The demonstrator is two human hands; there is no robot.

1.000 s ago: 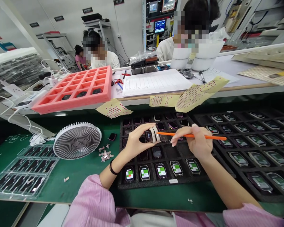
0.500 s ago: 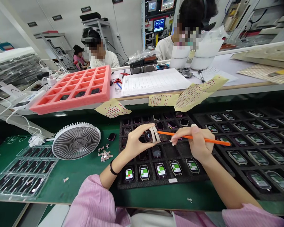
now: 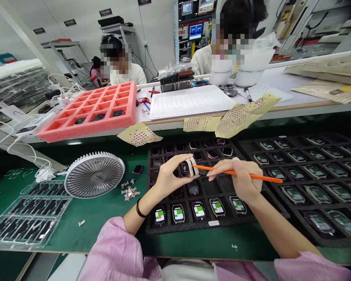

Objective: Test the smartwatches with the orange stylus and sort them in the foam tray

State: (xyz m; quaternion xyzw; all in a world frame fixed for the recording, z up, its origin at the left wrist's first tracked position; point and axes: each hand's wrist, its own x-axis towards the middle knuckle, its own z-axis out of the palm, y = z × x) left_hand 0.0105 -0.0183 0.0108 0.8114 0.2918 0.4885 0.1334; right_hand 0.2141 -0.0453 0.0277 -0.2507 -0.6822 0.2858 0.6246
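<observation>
Between the thumb and fingers of my left hand [image 3: 169,175] is a smartwatch [image 3: 185,168] with a dark screen and a pale case, held up above the black foam tray [image 3: 213,187]. My right hand [image 3: 245,177] is closed around a thin orange stick [image 3: 257,177], which looks like a pry tool. Its tip touches or nearly touches the right side of the watch; the exact contact is too small to tell. Under my hands, watches fill many of the tray's slots, and those in the front row [image 3: 198,210] have lit green-and-white screens.
A second foam tray of watches [image 3: 321,195] lies at right. To the left are a white fan [image 3: 95,174], small metal-looking pieces [image 3: 130,192] and a clear plastic tray [image 3: 29,210]. On the shelf stand a pink foam tray [image 3: 90,109] and papers [image 3: 190,101]. Co-workers sit beyond.
My right hand and the orange stick have shifted slightly left. The watch in my left hand has turned a little, and a dark gap now shows at its pale side by the stick's tip.
</observation>
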